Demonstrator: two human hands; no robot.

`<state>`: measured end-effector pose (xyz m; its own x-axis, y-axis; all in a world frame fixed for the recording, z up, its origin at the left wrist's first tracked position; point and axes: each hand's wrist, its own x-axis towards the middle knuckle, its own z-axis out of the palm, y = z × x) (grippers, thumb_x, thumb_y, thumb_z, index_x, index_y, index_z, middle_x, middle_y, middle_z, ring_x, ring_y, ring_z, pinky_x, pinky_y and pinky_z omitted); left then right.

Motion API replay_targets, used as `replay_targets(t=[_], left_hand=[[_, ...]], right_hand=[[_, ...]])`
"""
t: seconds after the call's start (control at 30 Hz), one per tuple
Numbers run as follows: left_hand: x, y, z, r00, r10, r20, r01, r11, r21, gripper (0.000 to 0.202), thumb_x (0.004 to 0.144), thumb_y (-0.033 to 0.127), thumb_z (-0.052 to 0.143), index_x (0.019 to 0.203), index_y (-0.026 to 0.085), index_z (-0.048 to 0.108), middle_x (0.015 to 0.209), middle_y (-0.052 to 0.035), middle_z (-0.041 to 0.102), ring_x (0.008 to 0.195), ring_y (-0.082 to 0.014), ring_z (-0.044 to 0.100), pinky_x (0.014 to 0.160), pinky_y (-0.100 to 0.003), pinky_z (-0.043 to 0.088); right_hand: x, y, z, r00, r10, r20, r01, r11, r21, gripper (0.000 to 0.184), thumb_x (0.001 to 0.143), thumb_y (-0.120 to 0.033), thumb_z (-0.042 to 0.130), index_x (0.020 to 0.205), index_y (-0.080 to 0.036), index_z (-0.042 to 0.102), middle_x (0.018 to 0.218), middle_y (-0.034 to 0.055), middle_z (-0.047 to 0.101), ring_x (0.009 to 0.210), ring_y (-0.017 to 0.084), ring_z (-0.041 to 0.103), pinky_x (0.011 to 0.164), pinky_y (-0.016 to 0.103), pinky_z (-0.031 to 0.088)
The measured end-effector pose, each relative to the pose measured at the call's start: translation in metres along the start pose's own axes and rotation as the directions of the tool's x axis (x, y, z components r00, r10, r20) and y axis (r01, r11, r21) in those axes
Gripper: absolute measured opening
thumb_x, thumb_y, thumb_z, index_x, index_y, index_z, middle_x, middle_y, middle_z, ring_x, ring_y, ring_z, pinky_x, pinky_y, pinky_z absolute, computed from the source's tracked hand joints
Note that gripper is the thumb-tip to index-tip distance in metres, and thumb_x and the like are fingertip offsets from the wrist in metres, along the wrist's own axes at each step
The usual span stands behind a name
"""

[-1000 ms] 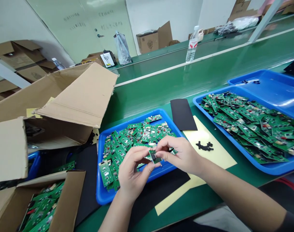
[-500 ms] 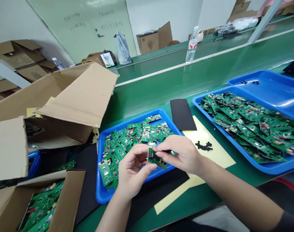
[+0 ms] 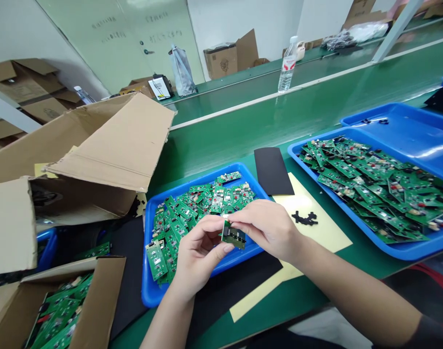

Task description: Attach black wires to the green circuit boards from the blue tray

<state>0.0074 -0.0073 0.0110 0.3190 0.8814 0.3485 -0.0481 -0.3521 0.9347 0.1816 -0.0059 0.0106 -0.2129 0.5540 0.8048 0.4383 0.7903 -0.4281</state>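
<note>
Between thumb and fingers, my left hand (image 3: 203, 252) grips a small green circuit board (image 3: 234, 237) tilted on edge, with dark components on its face. My right hand (image 3: 267, 225) is closed at the board's upper edge, fingertips pinched together; whether a small part sits between them is hidden. Beneath both hands lies a blue tray (image 3: 146, 257) holding many similar circuit boards (image 3: 177, 225). Right of my right hand, a cluster of small black pieces (image 3: 304, 218) rests on a pale yellow sheet (image 3: 326, 235).
A second blue tray (image 3: 385, 248) heaped with boards stands right, another blue tray (image 3: 421, 131) behind it. Black sheets (image 3: 274, 170) lie on the green bench. Open cardboard boxes (image 3: 112, 145) crowd the left, one box (image 3: 101, 300) containing boards. A water bottle (image 3: 287, 68) stands on the ledge.
My right fingers have shifted up to the board's top edge, uncovering more of its face. The left hand keeps its hold. The whole view has shifted slightly.
</note>
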Motion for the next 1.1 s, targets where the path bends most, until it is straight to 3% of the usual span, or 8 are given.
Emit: replay_targets(t=[0.17,0.47,0.67,0.8,0.97,1.1], left_hand=[[0.001,0.001,-0.001,0.998,0.009,0.059,-0.009,1.000,-0.010,0.017,0.074,0.021,0.071,0.091,0.021,0.068,0.090,-0.0079,0.068,0.082,-0.0186,0.066,0.066,-0.028,0.056],[0.003,0.003,-0.003,0.987,-0.079,0.142,0.087,0.995,-0.052,0.016,0.072,0.030,0.073,0.082,0.019,0.068,0.084,-0.0079,0.068,0.078,-0.0206,0.067,0.067,-0.031,0.056],[0.004,0.008,-0.005,0.914,-0.245,0.322,0.306,0.939,-0.155,0.014,0.074,0.032,0.070,0.079,0.019,0.068,0.075,-0.0067,0.067,0.055,-0.0143,0.059,0.047,-0.025,0.050],[0.005,0.007,-0.006,0.916,-0.266,0.301,0.319,0.937,-0.144,0.015,0.070,0.031,0.074,0.073,0.018,0.066,0.072,-0.0039,0.064,0.049,-0.0095,0.051,0.043,-0.021,0.045],[0.004,0.002,-0.009,0.942,-0.237,0.239,0.243,0.970,0.007,0.021,0.072,0.033,0.072,0.085,0.017,0.066,0.084,-0.0066,0.065,0.072,-0.0172,0.062,0.063,-0.028,0.053],[0.002,-0.002,-0.007,0.974,-0.137,0.181,0.056,0.918,0.393,0.012,0.079,0.023,0.064,0.090,0.018,0.064,0.088,-0.0058,0.065,0.078,-0.0166,0.062,0.061,-0.025,0.051]], right_hand=[[-0.001,0.002,0.000,0.998,-0.061,0.010,0.062,0.995,-0.077,0.021,0.092,-0.015,0.044,0.089,-0.014,0.064,0.064,0.0041,0.064,0.061,0.015,0.059,0.057,0.027,0.046],[0.001,0.001,-0.002,0.995,-0.103,0.001,0.103,0.995,-0.011,0.023,0.092,-0.012,0.041,0.095,-0.016,0.063,0.067,0.0042,0.065,0.067,0.016,0.061,0.062,0.029,0.049],[0.001,0.001,-0.002,0.991,-0.130,0.023,0.130,0.991,0.030,0.021,0.092,-0.010,0.042,0.092,-0.015,0.062,0.075,0.0056,0.067,0.072,0.016,0.061,0.070,0.032,0.052],[0.001,0.002,-0.002,0.989,-0.142,0.047,0.142,0.990,0.013,0.024,0.092,-0.008,0.040,0.091,-0.016,0.062,0.079,0.0048,0.066,0.077,0.015,0.061,0.078,0.034,0.052],[-0.002,0.004,0.001,0.984,-0.168,0.060,0.171,0.984,-0.046,0.025,0.090,-0.006,0.041,0.096,-0.017,0.063,0.087,0.0067,0.065,0.085,0.016,0.061,0.081,0.035,0.052],[-0.002,0.000,-0.001,0.991,-0.132,0.018,0.132,0.991,0.018,0.028,0.086,-0.003,0.042,0.100,-0.015,0.063,0.097,0.0115,0.063,0.091,0.018,0.061,0.077,0.034,0.054]])
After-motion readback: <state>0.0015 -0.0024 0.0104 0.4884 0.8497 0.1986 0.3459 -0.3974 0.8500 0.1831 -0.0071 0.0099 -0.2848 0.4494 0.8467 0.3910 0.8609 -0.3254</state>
